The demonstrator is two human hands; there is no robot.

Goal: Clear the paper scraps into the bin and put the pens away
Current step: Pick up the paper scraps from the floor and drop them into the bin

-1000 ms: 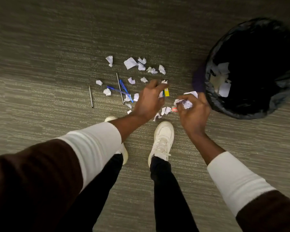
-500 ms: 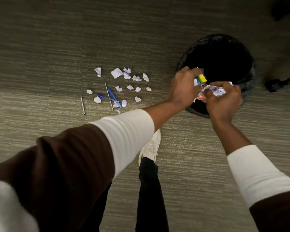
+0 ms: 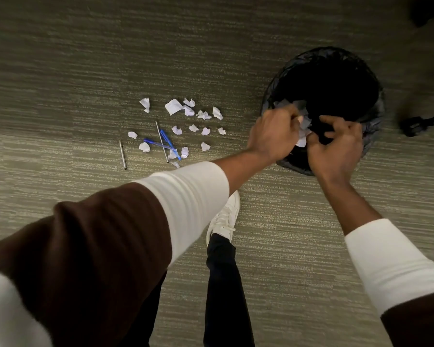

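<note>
Nearest the camera, a white shoe stands on the carpet, and both sleeved arms reach forward from it to the bin. The left hand and the right hand meet over the near rim of the black-lined bin, with a wad of white paper between them. The left hand curls loosely around that wad; the right hand's fingers are spread and half open, and I cannot tell whether they pinch any paper or have let go. To do this drop well, I judge that both hands should sit fully over the dark opening before the fingers open, since they hover at the near edge where a light scrap could slide down the liner's outside. Opening the fingers wide and brushing the palms together over the bin would shake off clinging bits. A few pale pieces already lie inside against the near wall. Farther out on the carpet, to the left of the bin and well apart from it, lie the remaining paper scraps, scattered around two blue pens that cross a thin silver pen, with another silver pen lying alone further left. Much of the task is left, and the next gather should take only paper, leaving the pens for their own trip.
</note>
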